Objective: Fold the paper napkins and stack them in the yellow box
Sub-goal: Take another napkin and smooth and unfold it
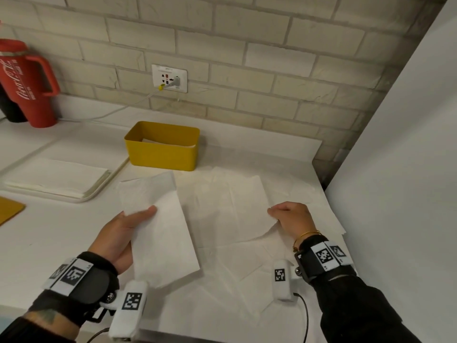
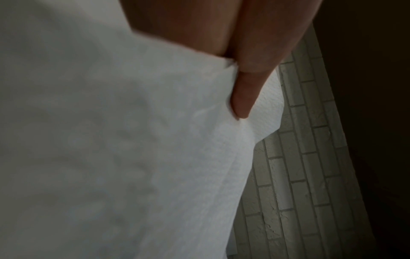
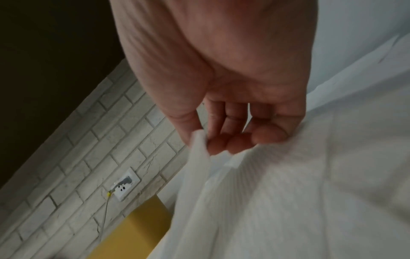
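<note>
My left hand [image 1: 134, 225] holds a folded white napkin [image 1: 160, 233] above the counter, thumb on top and the fingers hidden beneath; the left wrist view shows the thumb [image 2: 246, 94] pressed on that napkin [image 2: 133, 140]. My right hand [image 1: 289, 219] pinches the edge of an unfolded napkin [image 1: 230, 214] lying flat on the counter; the right wrist view shows its fingertips [image 3: 221, 142] curled on the lifted paper edge [image 3: 197, 145]. The yellow box [image 1: 162, 149] stands behind the napkins, some folded white paper inside it.
A white tray [image 1: 99, 188] with a stack of flat napkins [image 1: 54, 177] lies at left. A red tumbler [image 1: 29, 82] stands at the far left by the brick wall. A wall socket [image 1: 169, 78] has a cable plugged in. A white wall [image 1: 400, 169] bounds the right side.
</note>
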{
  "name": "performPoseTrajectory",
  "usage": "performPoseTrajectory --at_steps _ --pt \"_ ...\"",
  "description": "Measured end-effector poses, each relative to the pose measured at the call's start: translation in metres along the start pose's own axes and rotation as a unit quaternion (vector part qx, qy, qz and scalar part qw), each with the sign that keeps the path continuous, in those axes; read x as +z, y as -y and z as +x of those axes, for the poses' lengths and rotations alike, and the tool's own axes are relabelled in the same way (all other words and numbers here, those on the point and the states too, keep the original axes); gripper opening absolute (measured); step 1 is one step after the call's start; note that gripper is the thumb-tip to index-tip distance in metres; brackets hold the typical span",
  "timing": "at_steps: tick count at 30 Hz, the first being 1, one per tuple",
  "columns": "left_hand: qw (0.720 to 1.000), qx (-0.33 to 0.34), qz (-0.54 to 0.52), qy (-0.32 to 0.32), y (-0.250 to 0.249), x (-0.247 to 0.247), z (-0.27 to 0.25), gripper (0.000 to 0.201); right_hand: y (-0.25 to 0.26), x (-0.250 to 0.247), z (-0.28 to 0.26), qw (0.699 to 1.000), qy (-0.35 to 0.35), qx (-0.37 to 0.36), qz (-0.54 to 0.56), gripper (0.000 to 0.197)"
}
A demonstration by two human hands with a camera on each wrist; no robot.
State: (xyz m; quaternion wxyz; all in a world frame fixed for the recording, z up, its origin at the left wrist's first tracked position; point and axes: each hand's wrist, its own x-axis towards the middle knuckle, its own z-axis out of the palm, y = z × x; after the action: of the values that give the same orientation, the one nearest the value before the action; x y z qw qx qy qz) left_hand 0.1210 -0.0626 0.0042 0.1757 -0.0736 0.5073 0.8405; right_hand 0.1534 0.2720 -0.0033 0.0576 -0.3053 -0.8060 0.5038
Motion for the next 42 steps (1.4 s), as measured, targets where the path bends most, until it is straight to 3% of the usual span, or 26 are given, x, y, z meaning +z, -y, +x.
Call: performPoseTrajectory --at_steps 5,9,12,17,20,23,26,28,31,35,38,42 --pt "1.000 0.001 -0.004 -0.018 -0.003 -0.012 -0.001 0.018 -0.011 -0.028 -0.012 0.993 0.022 0.024 0.116 0.009" --pt "1.000 -0.003 -0.005 -0.018 -0.002 -0.013 -0.001 0.016 -0.027 -0.032 -0.016 0.989 0.042 0.070 0.127 0.007" --pt "1.000 -0.009 0.003 -0.013 -0.001 -0.008 -0.001 0.016 -0.029 -0.026 -0.007 0.992 0.030 0.093 0.080 0.034" --pt "1.000 -0.011 0.003 -0.005 0.000 -0.006 0.001 0.018 0.001 -0.020 -0.001 0.996 -0.010 -0.013 -0.084 0.028" --pt "1.000 -0.009 0.000 -0.007 0.000 -0.007 0.001 0.018 0.032 -0.010 -0.012 0.989 -0.006 -0.117 -0.093 0.022" --pt "1.000 -0.012 -0.001 -0.010 0.002 -0.008 0.000 0.018 0.052 0.018 -0.031 0.974 0.076 -0.173 -0.125 0.016" --pt "1.000 -0.012 -0.006 -0.011 0.002 -0.008 -0.002 0.019 0.053 0.044 -0.038 0.964 0.184 -0.156 -0.116 0.031" --pt "1.000 -0.010 -0.006 -0.013 0.000 -0.008 -0.003 0.017 0.051 0.048 -0.033 0.978 0.158 -0.116 -0.067 0.036" --pt "1.000 -0.004 -0.006 -0.016 -0.002 -0.011 -0.005 0.017 0.040 0.042 -0.014 0.996 0.044 -0.046 -0.058 0.024" --pt "1.000 -0.006 -0.012 -0.011 -0.002 -0.012 -0.005 0.018 0.015 0.049 -0.002 0.997 0.049 0.017 -0.059 0.022" --pt "1.000 -0.009 -0.012 -0.009 -0.001 -0.013 -0.004 0.020 0.008 0.061 0.002 0.999 0.044 0.023 -0.018 0.041" --pt "1.000 -0.013 -0.019 -0.004 0.000 -0.014 -0.002 0.022 0.014 0.063 -0.001 0.999 0.008 -0.017 -0.027 0.019"
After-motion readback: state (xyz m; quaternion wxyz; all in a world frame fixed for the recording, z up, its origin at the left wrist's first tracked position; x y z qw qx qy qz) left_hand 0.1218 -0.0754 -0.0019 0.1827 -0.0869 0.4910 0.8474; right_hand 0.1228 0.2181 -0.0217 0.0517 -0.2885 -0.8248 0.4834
